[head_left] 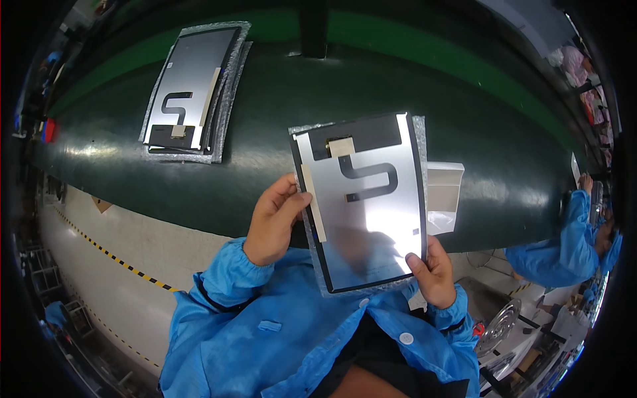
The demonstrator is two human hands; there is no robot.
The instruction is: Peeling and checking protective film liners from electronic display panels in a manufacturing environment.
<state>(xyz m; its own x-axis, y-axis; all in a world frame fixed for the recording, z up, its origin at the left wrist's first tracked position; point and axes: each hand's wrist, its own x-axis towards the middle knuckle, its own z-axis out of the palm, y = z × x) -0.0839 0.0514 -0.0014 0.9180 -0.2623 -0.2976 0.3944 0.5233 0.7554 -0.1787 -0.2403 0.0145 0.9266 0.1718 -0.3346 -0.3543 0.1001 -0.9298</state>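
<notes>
Nearest the cam was the display panel (371,232), back side up, held over the near edge of the bench (265,132) w/ bubble wrap (421,132) under it. L hand (273,215) had its grip closed on the panel's L edge, thumb by the tan strip (314,205), fingers mostly out of sight behind. R hand (434,273) pinched the lower R corner, thumb on the face. An S-shaped black flex cable (391,176) lay on the upper half, under a dark band.

Step in hand looked like handling or checking the panel's back, prob. not set down yet; next move seemed to call for both grips kept on the edges, panel level, flex tail clear of fingers.

Further out: a whitish packet (446,179) just R of the panel, partly hidden by it; a stack of similar panels (199,66) w/ bubble wrap, far L on the bench, well apart. Co-worker's blue sleeve (561,259) at far R; yellow-black floor tape (142,275) lower L.
</notes>
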